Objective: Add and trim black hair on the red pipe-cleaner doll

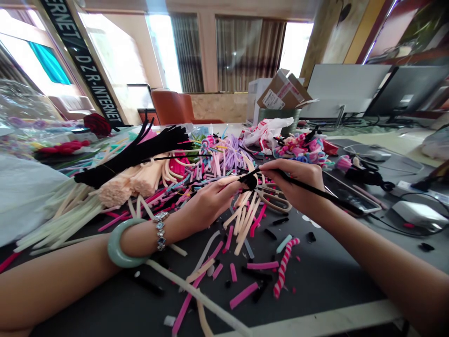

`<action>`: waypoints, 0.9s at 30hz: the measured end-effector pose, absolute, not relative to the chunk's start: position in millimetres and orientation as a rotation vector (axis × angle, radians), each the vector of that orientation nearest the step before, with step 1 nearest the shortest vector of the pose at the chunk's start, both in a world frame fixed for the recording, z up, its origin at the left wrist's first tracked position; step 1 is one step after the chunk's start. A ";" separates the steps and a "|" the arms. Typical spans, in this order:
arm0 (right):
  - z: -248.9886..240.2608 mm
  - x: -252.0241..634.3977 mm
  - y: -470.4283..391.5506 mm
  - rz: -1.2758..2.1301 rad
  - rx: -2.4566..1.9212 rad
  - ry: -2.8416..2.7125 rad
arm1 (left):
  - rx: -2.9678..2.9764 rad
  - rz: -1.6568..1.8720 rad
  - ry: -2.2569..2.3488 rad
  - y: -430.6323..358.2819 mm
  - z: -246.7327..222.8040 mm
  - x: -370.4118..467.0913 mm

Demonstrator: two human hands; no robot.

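Near the middle of the view, my left hand pinches a small black coiled piece between thumb and fingertips. My right hand is closed on a long black fuzzy stem, whose front end reaches the coiled piece and whose tail runs back over the right wrist. Just below the hands lie scissors with beige handles, partly hidden. Around them are cream stem pieces and pink cut pieces. A red-and-pink striped twist rests on the dark table.
A black stem bundle lies on peach bundles at the left. Behind are coloured stems, a white plastic bag and a cardboard box. A phone, cables and monitors stand right.
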State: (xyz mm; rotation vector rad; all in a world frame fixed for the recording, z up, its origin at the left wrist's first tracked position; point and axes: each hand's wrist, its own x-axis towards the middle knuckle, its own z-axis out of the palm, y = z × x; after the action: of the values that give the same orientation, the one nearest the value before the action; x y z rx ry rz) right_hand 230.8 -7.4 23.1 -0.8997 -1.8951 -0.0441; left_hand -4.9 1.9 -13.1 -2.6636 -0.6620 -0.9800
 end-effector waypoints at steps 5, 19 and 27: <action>24.1 230.3 -7.9 -0.015 -0.884 -1.885 | -2.610 -1.014 -0.640 1.6 -14.5 -5.2; 23.1 230.7 -6.8 -0.090 -0.862 -1.886 | -2.621 -1.019 -0.612 1.3 -12.6 -4.0; 24.1 228.8 -6.8 -0.141 -0.963 -1.899 | -2.614 -1.145 -0.685 0.5 -13.2 -2.5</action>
State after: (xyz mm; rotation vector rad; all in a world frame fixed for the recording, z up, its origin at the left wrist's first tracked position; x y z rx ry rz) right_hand 228.8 -6.8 24.1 -0.9628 -1.8993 -0.1405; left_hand -2.5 0.5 -13.2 -2.6138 -0.6848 -1.1451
